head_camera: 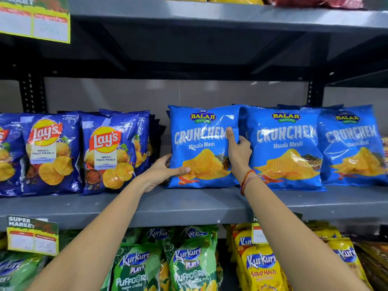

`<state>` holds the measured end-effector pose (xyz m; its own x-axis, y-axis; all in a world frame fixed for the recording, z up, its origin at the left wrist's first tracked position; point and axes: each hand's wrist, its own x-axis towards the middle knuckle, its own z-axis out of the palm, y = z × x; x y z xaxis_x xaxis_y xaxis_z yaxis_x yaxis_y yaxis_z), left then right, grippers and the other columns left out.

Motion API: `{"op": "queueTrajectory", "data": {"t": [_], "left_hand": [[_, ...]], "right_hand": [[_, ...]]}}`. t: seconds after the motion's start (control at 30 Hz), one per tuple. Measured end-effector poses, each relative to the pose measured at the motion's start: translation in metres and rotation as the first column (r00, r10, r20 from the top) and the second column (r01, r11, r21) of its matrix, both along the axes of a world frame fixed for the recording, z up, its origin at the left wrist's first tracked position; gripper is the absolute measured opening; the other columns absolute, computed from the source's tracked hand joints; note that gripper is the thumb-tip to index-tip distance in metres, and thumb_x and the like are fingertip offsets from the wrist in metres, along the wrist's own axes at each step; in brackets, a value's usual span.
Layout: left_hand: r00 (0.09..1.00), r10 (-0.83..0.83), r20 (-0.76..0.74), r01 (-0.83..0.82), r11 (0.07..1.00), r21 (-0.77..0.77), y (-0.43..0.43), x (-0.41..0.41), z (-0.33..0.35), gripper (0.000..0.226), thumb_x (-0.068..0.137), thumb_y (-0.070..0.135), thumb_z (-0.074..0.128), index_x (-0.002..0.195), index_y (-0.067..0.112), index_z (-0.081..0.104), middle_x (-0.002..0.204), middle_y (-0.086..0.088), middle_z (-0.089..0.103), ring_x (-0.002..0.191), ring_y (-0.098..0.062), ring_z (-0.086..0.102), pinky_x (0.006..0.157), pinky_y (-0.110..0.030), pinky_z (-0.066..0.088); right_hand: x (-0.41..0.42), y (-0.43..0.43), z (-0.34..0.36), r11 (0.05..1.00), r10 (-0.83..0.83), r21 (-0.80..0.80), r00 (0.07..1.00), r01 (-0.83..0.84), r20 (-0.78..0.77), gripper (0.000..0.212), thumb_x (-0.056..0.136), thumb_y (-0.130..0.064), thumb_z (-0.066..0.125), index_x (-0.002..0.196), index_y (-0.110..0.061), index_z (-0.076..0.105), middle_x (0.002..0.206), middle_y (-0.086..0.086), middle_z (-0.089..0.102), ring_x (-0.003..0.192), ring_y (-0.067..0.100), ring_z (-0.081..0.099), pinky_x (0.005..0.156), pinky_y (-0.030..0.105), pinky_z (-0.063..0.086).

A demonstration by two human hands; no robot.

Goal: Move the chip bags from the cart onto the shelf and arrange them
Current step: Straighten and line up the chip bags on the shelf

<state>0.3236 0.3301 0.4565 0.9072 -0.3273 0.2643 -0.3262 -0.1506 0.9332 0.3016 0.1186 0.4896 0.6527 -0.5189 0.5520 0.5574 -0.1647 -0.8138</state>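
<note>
A light blue Balaji Crunchem chip bag (199, 131) stands upright on the grey middle shelf (189, 203). My left hand (162, 171) grips its lower left edge, thumb across the front and fingers behind. My right hand (238, 149) grips its right edge, thumb up on the front. To its right stand two more Crunchem bags (285, 143) (352, 143), with others behind them. Dark blue Lay's bags (107, 152) (50, 150) stand to the left. The cart is out of view.
A gap separates the Lay's row from the held bag. Above the bags is open space under the upper shelf (210, 17). Green Kurkure bags (189, 263) and yellow Kurkure bags (262, 267) fill the shelf below. Price tags (31, 240) hang on the shelf edges.
</note>
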Motion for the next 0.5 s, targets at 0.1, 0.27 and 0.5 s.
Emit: {"op": "queueTrajectory", "data": {"t": [0.1, 0.27, 0.5], "left_hand": [[0.998, 0.057, 0.005, -0.057, 0.997, 0.055, 0.0, -0.001, -0.001, 0.089, 0.054, 0.042, 0.083, 0.132, 0.022, 0.044, 0.128, 0.001, 0.061, 0.116, -0.015, 0.057, 0.089, -0.028, 0.049], [0.993, 0.116, 0.015, -0.117, 0.989, 0.089, 0.002, -0.011, -0.003, 0.097, 0.046, 0.047, 0.083, 0.13, 0.019, 0.044, 0.122, -0.003, 0.063, 0.105, -0.016, 0.061, 0.067, -0.025, 0.047], [0.992, 0.118, 0.033, -0.12, 0.989, 0.088, 0.004, -0.014, -0.007, 0.097, 0.04, 0.039, 0.086, 0.126, 0.016, 0.048, 0.111, -0.003, 0.067, 0.101, -0.016, 0.063, 0.086, -0.039, 0.05]], "right_hand": [[-0.005, 0.0, -0.002, 0.998, -0.04, -0.054, 0.997, 0.036, -0.065, 0.053, 0.091, -0.051, 0.051, 0.059, -0.019, 0.024, 0.057, 0.0, 0.029, 0.058, 0.019, 0.031, 0.061, 0.035, 0.027], [-0.022, 0.003, -0.018, 0.985, -0.08, -0.163, 0.992, 0.064, -0.096, 0.047, 0.092, -0.051, 0.047, 0.099, -0.006, 0.056, 0.089, 0.006, 0.058, 0.086, 0.027, 0.051, 0.079, 0.035, 0.037], [-0.04, -0.015, -0.042, 0.925, 0.177, -0.271, 0.933, -0.266, -0.313, 0.086, 0.063, -0.043, 0.084, 0.133, -0.023, 0.038, 0.105, -0.018, 0.055, 0.1, 0.009, 0.054, 0.085, 0.024, 0.037]]}}
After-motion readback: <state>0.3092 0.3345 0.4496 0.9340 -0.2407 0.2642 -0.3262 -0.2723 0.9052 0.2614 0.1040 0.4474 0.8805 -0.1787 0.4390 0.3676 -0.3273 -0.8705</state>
